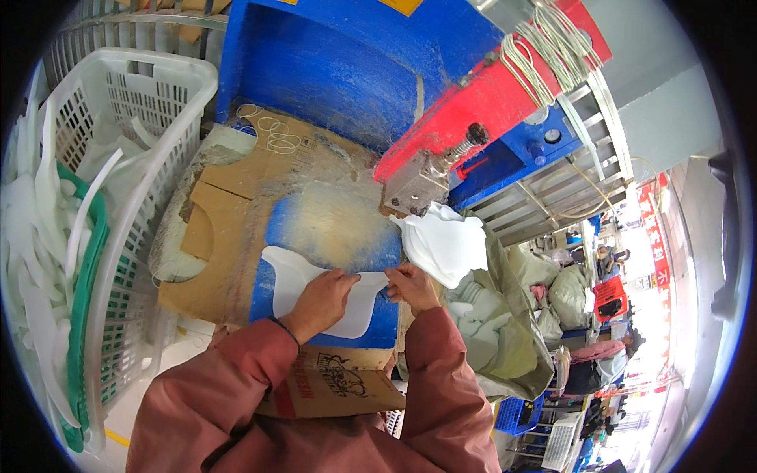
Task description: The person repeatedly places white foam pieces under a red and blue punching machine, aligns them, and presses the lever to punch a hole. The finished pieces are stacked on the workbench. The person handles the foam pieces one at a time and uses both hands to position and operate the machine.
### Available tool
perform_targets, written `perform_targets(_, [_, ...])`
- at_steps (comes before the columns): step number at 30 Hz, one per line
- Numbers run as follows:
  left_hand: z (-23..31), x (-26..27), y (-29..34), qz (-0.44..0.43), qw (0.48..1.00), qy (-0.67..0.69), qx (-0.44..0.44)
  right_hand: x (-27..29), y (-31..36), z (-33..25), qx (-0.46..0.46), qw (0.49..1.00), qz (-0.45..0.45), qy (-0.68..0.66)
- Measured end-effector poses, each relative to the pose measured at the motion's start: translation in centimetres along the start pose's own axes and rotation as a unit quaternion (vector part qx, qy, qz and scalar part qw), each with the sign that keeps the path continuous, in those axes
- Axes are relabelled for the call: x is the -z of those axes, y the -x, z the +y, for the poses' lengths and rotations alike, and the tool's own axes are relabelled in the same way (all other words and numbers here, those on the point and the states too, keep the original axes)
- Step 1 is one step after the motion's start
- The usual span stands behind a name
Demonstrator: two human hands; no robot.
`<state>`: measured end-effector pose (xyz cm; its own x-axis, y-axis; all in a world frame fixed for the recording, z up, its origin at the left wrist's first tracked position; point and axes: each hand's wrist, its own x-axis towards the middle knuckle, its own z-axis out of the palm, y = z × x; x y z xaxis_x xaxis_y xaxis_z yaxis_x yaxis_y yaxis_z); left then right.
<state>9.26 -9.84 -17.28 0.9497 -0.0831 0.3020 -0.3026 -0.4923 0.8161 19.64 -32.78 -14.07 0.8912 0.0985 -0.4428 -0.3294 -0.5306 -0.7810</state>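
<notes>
A thin white curved piece, like cut foam sheet (355,312), lies on a worn blue board (388,329) in front of me. My left hand (322,303) rests over its middle, with the fingers closed at its far edge. At the piece's right corner my right hand (413,288) pinches the edge between thumb and fingers. Beyond my right hand sits a stack of similar white cut pieces (446,240), at the board's right side. The part of the piece beneath my left hand is hidden.
A blue machine (331,75) with a red arm (481,98) stands behind the board. Brown cardboard (229,229) with elastic loops lies left of it. A white basket (150,189) of strips is at far left; a sack (505,347) of white pieces is at right.
</notes>
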Motion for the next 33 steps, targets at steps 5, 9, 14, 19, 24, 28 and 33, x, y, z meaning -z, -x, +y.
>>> perform_targets(5, [-0.4, 0.2, -0.1, 0.001, 0.999, 0.047, 0.000, 0.4, -0.9, 0.0, -0.087, 0.994, -0.064, -0.008])
perform_targets(9, [-0.7, 0.3, 0.0, -0.005, 0.999, 0.038, -0.004, 0.4, -1.3, -0.5, -0.018, 0.989, -0.030, 0.146])
perform_targets(14, [-1.1, -0.1, 0.0, 0.012, 0.998, 0.049, -0.027, -0.3, -1.3, -0.5, 0.010, 0.987, -0.005, 0.158])
perform_targets(19, [-1.4, -0.3, 0.1, 0.017, 0.998, 0.055, -0.034, 0.0, -1.1, -1.2, -0.082, 0.996, -0.035, 0.007])
perform_targets(24, [-1.3, -0.1, 0.1, 0.005, 0.997, 0.068, -0.024, 0.4, -0.7, -2.3, -0.116, 0.992, -0.046, 0.006])
perform_targets(28, [-1.4, -0.2, 0.1, 0.005, 0.996, 0.083, -0.014, 0.5, -0.6, -3.1, -0.088, 0.992, -0.072, 0.053])
perform_targets(33, [-1.7, -0.7, 0.1, 0.017, 0.995, 0.095, -0.019, 0.4, 0.0, -3.9, -0.099, 0.988, -0.114, -0.007])
